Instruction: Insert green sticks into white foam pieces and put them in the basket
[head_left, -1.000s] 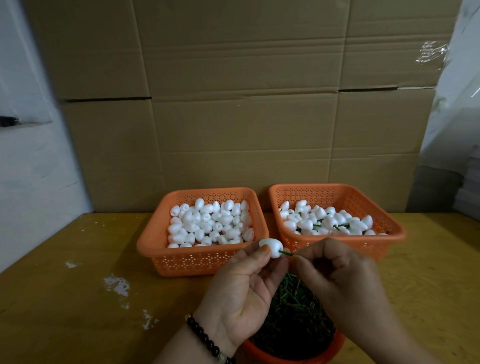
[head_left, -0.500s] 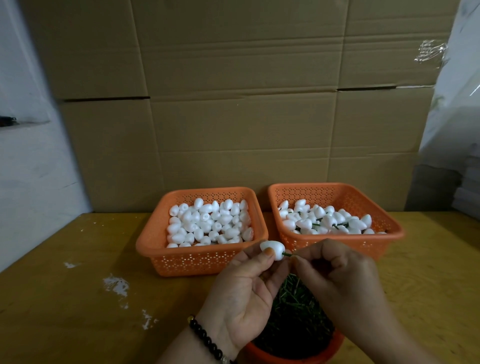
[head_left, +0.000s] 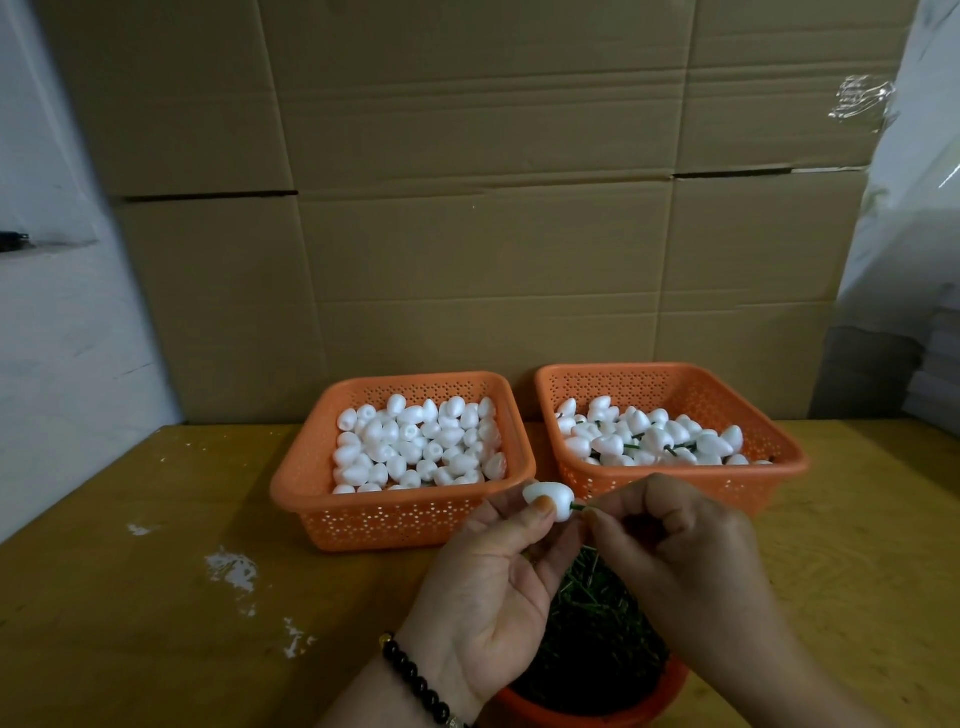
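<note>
1. We are pinching a white foam piece (head_left: 549, 500) between the thumb and fingertips of our left hand (head_left: 488, 592), held in the air above the near edge of the tabletop (head_left: 156, 597).
2. Our right hand (head_left: 680, 551) is curling its fingers around a thin green stick (head_left: 577, 506), pinching it close to where its tip is meeting the foam.
3. The foam is looking very light and easily dented, so we are judging a gentle grip on its rounded sides to be best.
4. The stick is looking thin and bendable; holding it near the tip is likely keeping it from buckling.
5. Finished pieces are lying in the right basket (head_left: 779, 457) toward the far edge; plain foam is filling the left basket (head_left: 296, 473).
</note>
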